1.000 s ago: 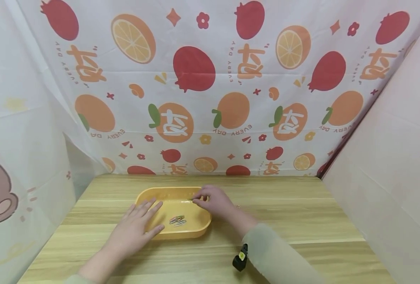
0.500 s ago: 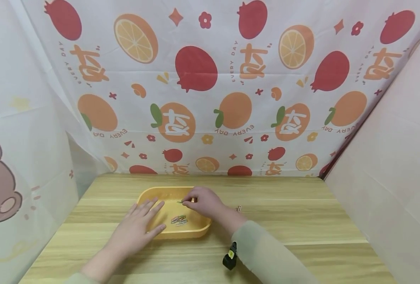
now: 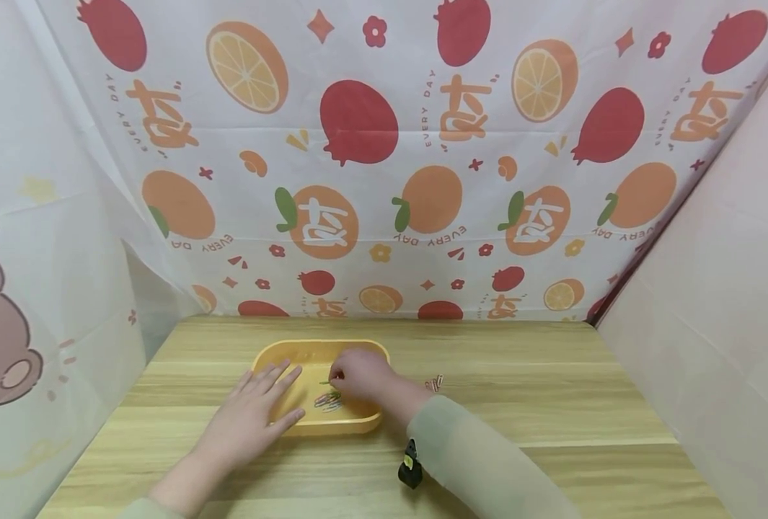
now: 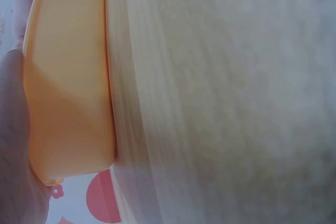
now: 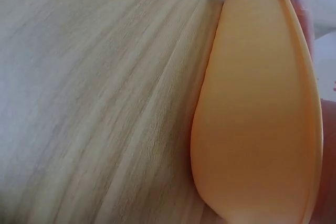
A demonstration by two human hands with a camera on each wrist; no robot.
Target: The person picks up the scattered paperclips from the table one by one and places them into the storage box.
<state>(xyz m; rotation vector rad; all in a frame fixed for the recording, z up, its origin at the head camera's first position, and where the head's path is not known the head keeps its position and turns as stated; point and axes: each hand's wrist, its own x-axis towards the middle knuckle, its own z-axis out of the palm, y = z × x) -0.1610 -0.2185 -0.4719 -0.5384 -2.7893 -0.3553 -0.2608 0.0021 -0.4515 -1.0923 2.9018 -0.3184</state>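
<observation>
Head view: my right hand (image 3: 360,375) pinches a clip (image 3: 324,383), left hand (image 3: 249,408) spread over the tray (image 3: 325,429). Slack pinch could drop it.

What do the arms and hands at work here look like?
The left grip and right grip are a person's ungloved hands. The sleeves are pale greyish-green; a small black device with a yellow mark sits by the right one.
</observation>
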